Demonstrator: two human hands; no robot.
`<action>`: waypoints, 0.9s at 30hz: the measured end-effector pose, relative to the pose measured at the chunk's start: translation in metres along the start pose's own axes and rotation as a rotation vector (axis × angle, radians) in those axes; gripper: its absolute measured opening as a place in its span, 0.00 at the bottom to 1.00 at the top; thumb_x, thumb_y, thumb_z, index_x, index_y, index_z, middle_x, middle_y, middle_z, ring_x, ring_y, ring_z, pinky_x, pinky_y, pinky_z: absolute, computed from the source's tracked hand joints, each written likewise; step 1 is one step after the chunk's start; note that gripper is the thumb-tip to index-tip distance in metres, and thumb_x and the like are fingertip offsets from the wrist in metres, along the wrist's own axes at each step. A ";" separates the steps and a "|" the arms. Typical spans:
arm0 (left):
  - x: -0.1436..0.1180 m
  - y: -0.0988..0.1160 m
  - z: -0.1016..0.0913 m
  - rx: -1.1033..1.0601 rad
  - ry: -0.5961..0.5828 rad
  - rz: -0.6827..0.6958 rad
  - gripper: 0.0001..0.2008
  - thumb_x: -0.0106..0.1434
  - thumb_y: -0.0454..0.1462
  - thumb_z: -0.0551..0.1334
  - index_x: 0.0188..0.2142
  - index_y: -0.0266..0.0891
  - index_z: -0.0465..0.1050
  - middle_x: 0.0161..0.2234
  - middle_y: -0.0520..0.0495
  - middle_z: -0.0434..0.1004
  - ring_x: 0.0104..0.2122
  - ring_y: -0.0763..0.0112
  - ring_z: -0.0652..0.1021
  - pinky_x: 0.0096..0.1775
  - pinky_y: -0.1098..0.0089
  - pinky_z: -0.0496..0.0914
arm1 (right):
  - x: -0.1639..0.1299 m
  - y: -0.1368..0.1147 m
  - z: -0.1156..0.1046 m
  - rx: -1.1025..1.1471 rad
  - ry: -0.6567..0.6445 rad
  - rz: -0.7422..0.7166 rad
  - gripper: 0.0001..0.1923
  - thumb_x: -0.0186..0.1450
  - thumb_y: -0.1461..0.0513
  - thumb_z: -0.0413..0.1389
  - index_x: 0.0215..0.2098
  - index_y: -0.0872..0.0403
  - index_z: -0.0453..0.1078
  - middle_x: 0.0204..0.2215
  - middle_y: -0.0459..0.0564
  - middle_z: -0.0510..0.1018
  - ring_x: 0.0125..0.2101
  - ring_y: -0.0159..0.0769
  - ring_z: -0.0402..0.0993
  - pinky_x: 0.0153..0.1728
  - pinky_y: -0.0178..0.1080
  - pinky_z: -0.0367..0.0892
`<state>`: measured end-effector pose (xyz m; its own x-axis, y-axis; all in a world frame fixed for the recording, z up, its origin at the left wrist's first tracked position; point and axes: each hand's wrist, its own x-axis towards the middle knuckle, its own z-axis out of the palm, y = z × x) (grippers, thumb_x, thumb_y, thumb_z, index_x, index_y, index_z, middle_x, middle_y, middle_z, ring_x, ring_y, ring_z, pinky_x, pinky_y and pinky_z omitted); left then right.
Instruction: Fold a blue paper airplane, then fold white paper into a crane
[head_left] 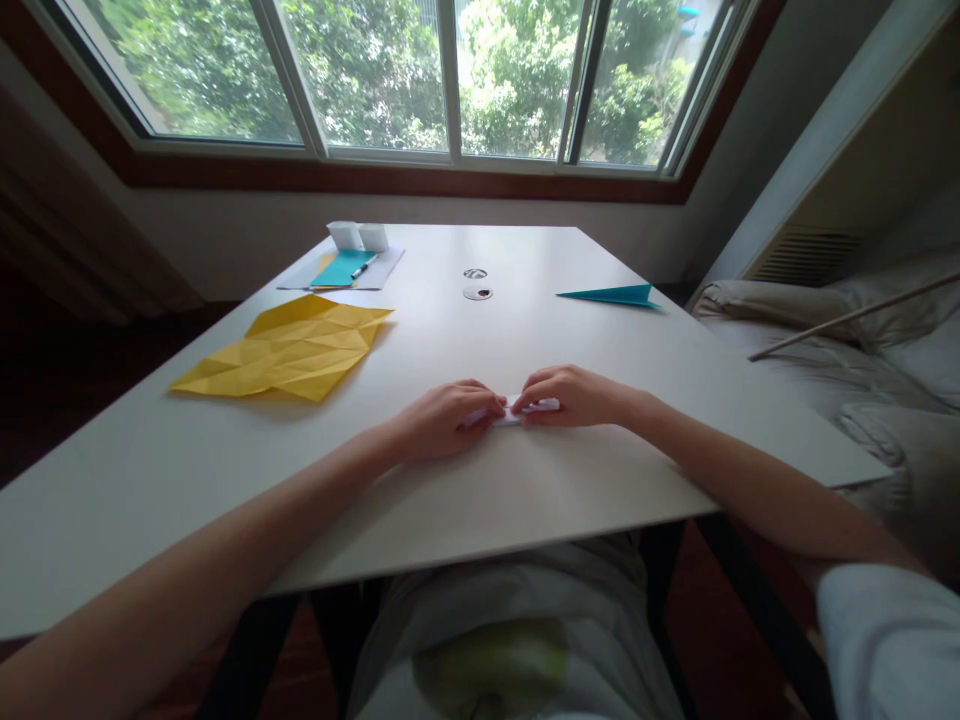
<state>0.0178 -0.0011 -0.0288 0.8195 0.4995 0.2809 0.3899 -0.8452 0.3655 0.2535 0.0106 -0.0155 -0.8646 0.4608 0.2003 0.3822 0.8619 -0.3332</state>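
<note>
A small folded piece of white paper [517, 412] lies on the white table [525, 480] near the front edge. My left hand [446, 420] presses on its left end with fingers curled down. My right hand [574, 395] pinches its right end. Most of the paper is hidden under the fingers; only a narrow strip shows between the two hands.
A creased yellow paper sheet [289, 348] lies to the left. A teal folded paper plane [615, 295] sits at the far right. At the back left are paper sheets with a teal sheet and pen [346, 268] and two white boxes [358, 235]. A bed [847, 350] stands right of the table.
</note>
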 end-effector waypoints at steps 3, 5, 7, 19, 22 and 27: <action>0.000 0.000 0.000 0.010 0.014 -0.002 0.10 0.60 0.35 0.56 0.41 0.40 0.72 0.40 0.46 0.76 0.42 0.67 0.73 0.43 0.67 0.68 | 0.000 -0.002 -0.001 0.018 -0.010 -0.003 0.12 0.64 0.60 0.50 0.41 0.54 0.73 0.34 0.51 0.76 0.32 0.31 0.72 0.35 0.33 0.64; 0.001 0.000 0.001 0.027 0.027 -0.020 0.09 0.60 0.36 0.56 0.39 0.41 0.72 0.38 0.46 0.76 0.41 0.66 0.73 0.43 0.67 0.68 | 0.001 -0.003 0.000 -0.007 -0.011 -0.014 0.12 0.64 0.61 0.50 0.42 0.54 0.73 0.35 0.52 0.76 0.33 0.32 0.72 0.36 0.33 0.64; 0.002 0.000 0.001 0.041 0.027 -0.028 0.09 0.61 0.35 0.55 0.38 0.40 0.73 0.36 0.45 0.77 0.41 0.67 0.73 0.42 0.68 0.68 | 0.001 -0.004 0.000 -0.048 -0.009 -0.023 0.12 0.64 0.62 0.50 0.42 0.54 0.72 0.35 0.52 0.76 0.34 0.33 0.71 0.38 0.35 0.64; 0.003 0.004 -0.002 0.117 -0.020 -0.037 0.11 0.63 0.32 0.51 0.40 0.36 0.71 0.35 0.43 0.75 0.39 0.68 0.74 0.39 0.70 0.68 | 0.001 -0.002 0.004 -0.070 0.037 -0.043 0.13 0.65 0.61 0.49 0.43 0.56 0.71 0.36 0.54 0.74 0.35 0.33 0.70 0.38 0.35 0.64; 0.004 0.004 -0.002 0.128 -0.014 -0.032 0.11 0.63 0.32 0.50 0.39 0.36 0.71 0.34 0.43 0.75 0.38 0.68 0.74 0.38 0.71 0.67 | 0.002 -0.002 0.006 -0.033 0.058 -0.010 0.12 0.64 0.60 0.49 0.42 0.55 0.71 0.37 0.54 0.73 0.34 0.32 0.70 0.37 0.34 0.65; 0.005 0.005 0.000 0.200 0.023 -0.067 0.12 0.65 0.33 0.48 0.42 0.38 0.68 0.32 0.46 0.75 0.31 0.69 0.74 0.33 0.72 0.66 | 0.004 -0.001 0.008 0.055 0.096 0.048 0.13 0.65 0.60 0.48 0.40 0.57 0.71 0.34 0.53 0.74 0.30 0.30 0.69 0.33 0.32 0.64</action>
<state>0.0239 -0.0023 -0.0252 0.7800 0.5583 0.2826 0.5206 -0.8296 0.2018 0.2473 0.0101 -0.0223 -0.8093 0.5218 0.2696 0.4019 0.8267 -0.3938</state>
